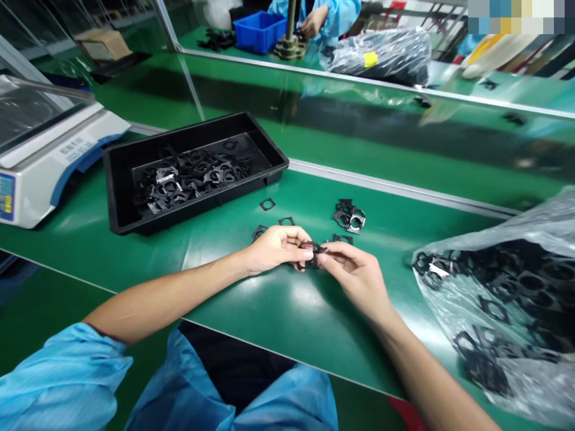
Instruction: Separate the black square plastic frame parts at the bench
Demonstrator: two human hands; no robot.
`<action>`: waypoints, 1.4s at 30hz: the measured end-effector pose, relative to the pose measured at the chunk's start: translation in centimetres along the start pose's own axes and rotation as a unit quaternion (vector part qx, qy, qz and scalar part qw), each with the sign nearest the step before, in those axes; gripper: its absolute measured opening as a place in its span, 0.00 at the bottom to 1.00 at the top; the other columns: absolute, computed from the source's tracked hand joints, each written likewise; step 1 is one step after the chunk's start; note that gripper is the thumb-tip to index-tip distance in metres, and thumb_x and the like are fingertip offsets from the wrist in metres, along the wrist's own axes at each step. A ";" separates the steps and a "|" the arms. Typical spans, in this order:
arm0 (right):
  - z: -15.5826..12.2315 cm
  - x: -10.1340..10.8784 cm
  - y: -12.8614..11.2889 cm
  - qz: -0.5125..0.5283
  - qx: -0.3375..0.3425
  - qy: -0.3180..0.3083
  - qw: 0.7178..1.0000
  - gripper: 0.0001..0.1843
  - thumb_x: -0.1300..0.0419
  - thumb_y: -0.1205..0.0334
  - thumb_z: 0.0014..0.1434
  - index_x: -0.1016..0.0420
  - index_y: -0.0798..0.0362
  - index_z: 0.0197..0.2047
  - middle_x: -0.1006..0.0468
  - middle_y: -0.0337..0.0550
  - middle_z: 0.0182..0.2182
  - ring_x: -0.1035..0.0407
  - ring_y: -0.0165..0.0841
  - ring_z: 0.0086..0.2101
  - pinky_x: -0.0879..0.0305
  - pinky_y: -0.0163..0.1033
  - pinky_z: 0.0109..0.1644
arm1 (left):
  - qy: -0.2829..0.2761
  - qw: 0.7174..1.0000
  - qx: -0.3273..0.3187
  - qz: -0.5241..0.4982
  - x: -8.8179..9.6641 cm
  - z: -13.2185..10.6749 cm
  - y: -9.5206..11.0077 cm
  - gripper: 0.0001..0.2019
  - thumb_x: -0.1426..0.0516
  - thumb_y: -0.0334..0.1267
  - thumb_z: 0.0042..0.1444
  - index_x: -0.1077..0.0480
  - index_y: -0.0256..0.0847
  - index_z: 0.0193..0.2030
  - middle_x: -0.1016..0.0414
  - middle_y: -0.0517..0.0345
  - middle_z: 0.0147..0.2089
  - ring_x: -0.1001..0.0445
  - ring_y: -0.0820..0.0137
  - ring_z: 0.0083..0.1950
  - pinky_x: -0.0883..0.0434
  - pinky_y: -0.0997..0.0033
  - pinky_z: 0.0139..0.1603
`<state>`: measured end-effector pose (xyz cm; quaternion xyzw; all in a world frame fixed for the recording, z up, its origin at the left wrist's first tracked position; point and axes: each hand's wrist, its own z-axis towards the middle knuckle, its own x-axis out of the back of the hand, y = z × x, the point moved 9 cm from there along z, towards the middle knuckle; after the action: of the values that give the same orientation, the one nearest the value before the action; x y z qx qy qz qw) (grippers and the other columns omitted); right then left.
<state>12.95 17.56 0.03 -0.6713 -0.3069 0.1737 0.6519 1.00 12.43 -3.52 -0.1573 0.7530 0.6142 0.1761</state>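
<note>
Over the green table, my left hand [278,248] is closed around small black frame-shaped parts [309,254], thumb on top. My right hand [354,266] pinches the right side of the same black parts with thumb and fingertips. How many parts are between the hands I cannot tell. Behind my left hand lie single black square frames with round openings [268,205]. A small pile of such frames [349,216] sits beyond my right hand, and another frame [344,239] is partly hidden by its fingers.
A black tray [197,206] of many frames stands at the back left, beside a white weighing scale [85,143]. On the right lies an open clear plastic bag [449,323] full of black frames. Behind a metal-edged partition [359,176], a person's hand [314,23] is near a blue bin [259,33].
</note>
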 end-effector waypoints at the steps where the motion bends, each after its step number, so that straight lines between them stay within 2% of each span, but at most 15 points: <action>1: 0.0 0.2 0.0 0.006 -0.003 0.012 1.000 0.24 0.27 0.39 0.47 0.21 0.52 0.30 0.18 0.42 0.27 0.22 0.37 0.30 0.23 0.41 0.40 | 0.002 1.000 -0.001 0.001 0.0 0.0 -0.1 0.24 0.24 0.47 0.41 0.28 0.34 0.35 0.24 0.62 0.29 0.24 0.77 0.27 0.23 0.75 0.32; 5: 0.1 1.3 0.1 0.022 -0.022 0.064 0.997 0.23 0.24 0.41 0.45 0.21 0.52 0.29 0.19 0.41 0.24 0.21 0.37 0.27 0.22 0.40 0.37 | 0.022 0.999 0.005 0.023 0.4 0.2 -0.3 0.29 0.24 0.49 0.39 0.27 0.34 0.42 0.24 0.63 0.30 0.23 0.77 0.25 0.23 0.75 0.30; 8: 0.2 2.5 0.1 0.019 -0.029 0.105 0.994 0.21 0.24 0.44 0.45 0.21 0.52 0.31 0.18 0.42 0.24 0.20 0.38 0.27 0.22 0.40 0.38 | 0.011 0.998 0.019 0.054 0.4 0.5 -0.3 0.29 0.25 0.51 0.39 0.26 0.33 0.40 0.24 0.62 0.28 0.25 0.78 0.22 0.26 0.76 0.26; 10: 0.3 2.8 -0.1 0.001 -0.021 0.107 0.994 0.19 0.25 0.46 0.47 0.20 0.51 0.32 0.18 0.42 0.25 0.20 0.39 0.28 0.21 0.41 0.38 | 0.012 0.997 0.011 0.070 0.6 0.7 0.0 0.27 0.25 0.51 0.40 0.25 0.32 0.38 0.24 0.61 0.29 0.25 0.78 0.23 0.26 0.76 0.25; 13: 0.5 2.7 -0.8 -0.065 0.024 0.083 0.994 0.15 0.28 0.48 0.52 0.21 0.50 0.30 0.17 0.43 0.27 0.20 0.40 0.29 0.21 0.43 0.39 | 0.045 0.996 -0.023 0.073 1.3 0.8 0.7 0.26 0.25 0.50 0.41 0.25 0.32 0.39 0.25 0.63 0.28 0.24 0.78 0.25 0.24 0.76 0.28; 16: 0.3 2.3 -2.0 -0.145 0.100 0.069 0.982 0.11 0.31 0.51 0.56 0.21 0.49 0.30 0.17 0.44 0.30 0.21 0.38 0.29 0.21 0.43 0.38 | 0.081 0.993 -0.045 0.077 1.9 0.7 1.0 0.27 0.25 0.49 0.41 0.26 0.35 0.43 0.26 0.65 0.28 0.25 0.79 0.24 0.24 0.76 0.29; 20: 0.0 1.3 -2.9 -0.182 0.156 0.039 0.970 0.10 0.34 0.52 0.60 0.20 0.48 0.33 0.17 0.44 0.32 0.23 0.38 0.29 0.21 0.43 0.37 | 0.063 0.991 -0.044 0.106 1.3 0.5 0.6 0.24 0.26 0.50 0.43 0.25 0.34 0.38 0.26 0.63 0.28 0.28 0.80 0.23 0.28 0.79 0.25; 22: -0.1 1.0 -2.7 -0.171 0.145 0.022 0.974 0.12 0.35 0.51 0.61 0.19 0.49 0.33 0.17 0.45 0.32 0.23 0.38 0.30 0.21 0.42 0.36 | 0.057 0.990 -0.044 0.121 1.0 0.3 0.5 0.21 0.27 0.48 0.45 0.25 0.33 0.36 0.26 0.62 0.27 0.29 0.80 0.22 0.30 0.79 0.24; 25: 0.0 1.2 -1.8 -0.140 0.096 0.021 0.985 0.17 0.36 0.47 0.62 0.20 0.50 0.30 0.19 0.45 0.29 0.23 0.38 0.30 0.22 0.41 0.36 | 0.084 0.985 -0.065 0.136 1.3 -0.1 0.8 0.19 0.28 0.44 0.47 0.25 0.34 0.39 0.25 0.61 0.28 0.27 0.79 0.23 0.28 0.79 0.25; 29: 0.2 1.9 -0.2 -0.074 0.023 0.051 0.996 0.20 0.33 0.42 0.59 0.20 0.52 0.32 0.18 0.46 0.30 0.21 0.38 0.30 0.21 0.43 0.40 | 0.131 0.964 -0.141 0.181 1.8 -1.0 2.5 0.12 0.31 0.39 0.52 0.23 0.35 0.39 0.23 0.59 0.31 0.25 0.77 0.27 0.24 0.77 0.30; 31: 0.2 1.6 0.5 -0.031 -0.012 0.043 0.999 0.22 0.31 0.40 0.55 0.20 0.53 0.33 0.17 0.46 0.28 0.20 0.39 0.30 0.20 0.45 0.41 | 0.134 0.943 -0.200 0.230 1.4 -1.6 3.6 0.07 0.34 0.36 0.55 0.22 0.36 0.38 0.22 0.57 0.34 0.23 0.76 0.29 0.23 0.77 0.32; 34: 0.0 0.8 1.0 0.037 -0.060 0.022 0.997 0.25 0.25 0.40 0.47 0.19 0.54 0.35 0.17 0.45 0.26 0.19 0.40 0.29 0.19 0.46 0.41 | 0.127 0.890 -0.299 0.320 0.0 -2.8 5.3 0.03 0.36 0.33 0.58 0.20 0.38 0.38 0.21 0.56 0.38 0.22 0.75 0.34 0.23 0.77 0.36; 37: -0.3 0.1 1.0 0.081 -0.087 0.000 0.993 0.28 0.22 0.40 0.41 0.20 0.54 0.35 0.16 0.46 0.26 0.18 0.41 0.30 0.18 0.47 0.42 | 0.122 0.850 -0.342 0.382 -0.8 -3.5 5.9 0.03 0.37 0.34 0.60 0.20 0.39 0.38 0.21 0.55 0.38 0.22 0.74 0.36 0.23 0.76 0.37; 39: -0.3 -0.1 1.0 0.092 -0.092 -0.005 0.991 0.29 0.21 0.40 0.39 0.21 0.54 0.34 0.15 0.46 0.27 0.17 0.41 0.31 0.18 0.47 0.42 | 0.115 0.846 -0.342 0.392 -1.0 -3.5 5.9 0.04 0.37 0.34 0.61 0.20 0.39 0.38 0.20 0.55 0.38 0.23 0.74 0.35 0.24 0.76 0.37; 42: -0.2 0.3 1.1 0.086 -0.083 0.007 0.993 0.27 0.22 0.41 0.42 0.21 0.53 0.34 0.15 0.46 0.28 0.17 0.41 0.32 0.18 0.45 0.42 | 0.103 0.856 -0.333 0.382 -1.0 -3.4 5.7 0.05 0.38 0.36 0.63 0.21 0.39 0.39 0.20 0.54 0.38 0.24 0.75 0.33 0.24 0.76 0.34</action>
<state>13.46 17.65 -0.97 -0.7481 -0.2572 0.1983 0.5787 -0.94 10.28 2.54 0.0309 0.5182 0.8274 -0.2142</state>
